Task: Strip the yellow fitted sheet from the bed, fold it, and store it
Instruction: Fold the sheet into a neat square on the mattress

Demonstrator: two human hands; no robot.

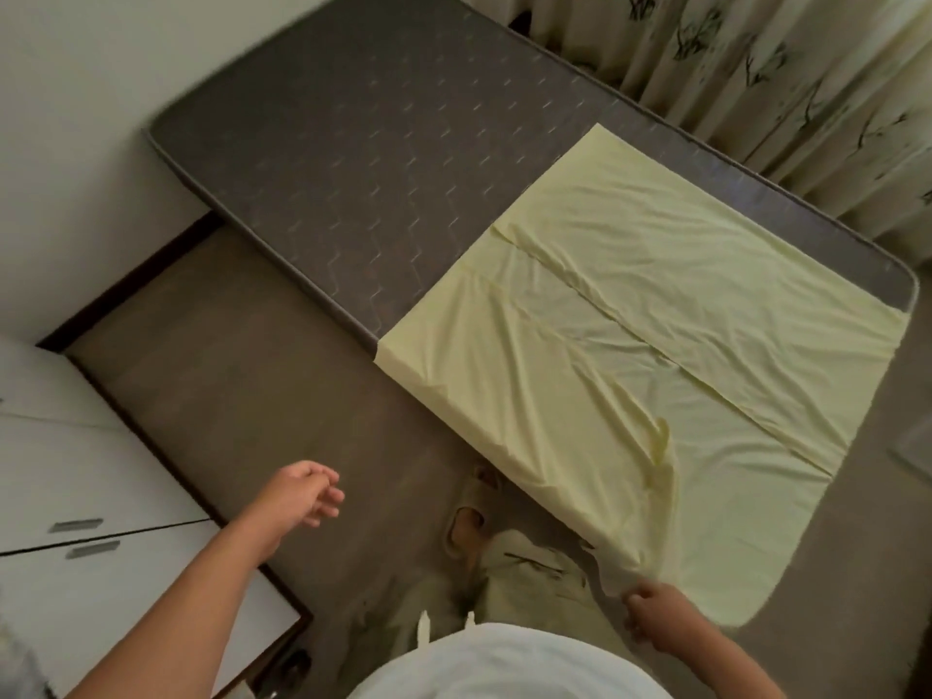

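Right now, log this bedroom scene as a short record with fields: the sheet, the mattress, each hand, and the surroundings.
sheet: pale yellow fitted sheet lies over the near end of the bed, creased, one corner pulled off the edge
mattress: grey quilted mattress, far part bare
right hand: right hand grips the sheet's near corner
left hand: left hand held in the air above the floor, fingers loose, holding nothing
surroundings: white drawer cabinet at left; patterned cream curtain behind the bed

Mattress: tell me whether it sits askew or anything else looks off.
The mattress lies at an angle to the wall, its near end draped by the folded yellow sheet, whose corner the right hand pinches. Nothing looks torn or spilled.
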